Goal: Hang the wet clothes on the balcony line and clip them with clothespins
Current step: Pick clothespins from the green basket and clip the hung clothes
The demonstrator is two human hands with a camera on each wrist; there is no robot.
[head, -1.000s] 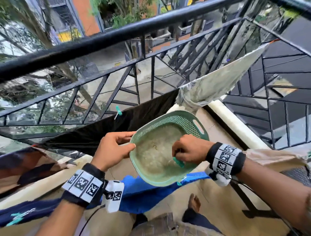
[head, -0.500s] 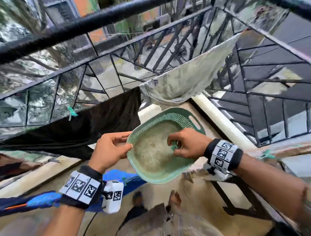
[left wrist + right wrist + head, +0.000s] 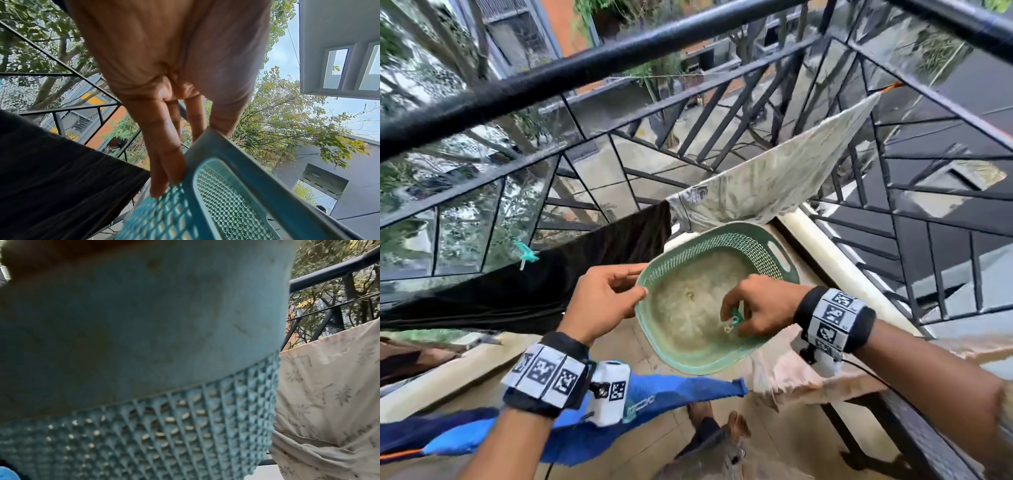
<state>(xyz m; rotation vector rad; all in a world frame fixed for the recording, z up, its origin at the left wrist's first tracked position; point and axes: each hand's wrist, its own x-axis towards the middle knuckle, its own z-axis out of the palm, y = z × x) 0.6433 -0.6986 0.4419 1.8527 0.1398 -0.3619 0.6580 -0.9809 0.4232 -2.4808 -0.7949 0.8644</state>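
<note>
Left hand (image 3: pixel 604 301) grips the green basket (image 3: pixel 774 236) by its rim, tilted. Right hand (image 3: pixel 763 305) pinches a teal clothespin (image 3: pixel 734 317) inside it. Recommend lifting clear, then clipping the unpinned floral cloth (image 3: pixel 774 181) on the line.

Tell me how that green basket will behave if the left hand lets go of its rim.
The green basket looks like thin perforated plastic, so probably light and fairly stiff. Only the left hand grips its rim; released, it would likely tip and drop. The right hand pinches a clothespin inside, not the basket.
</note>
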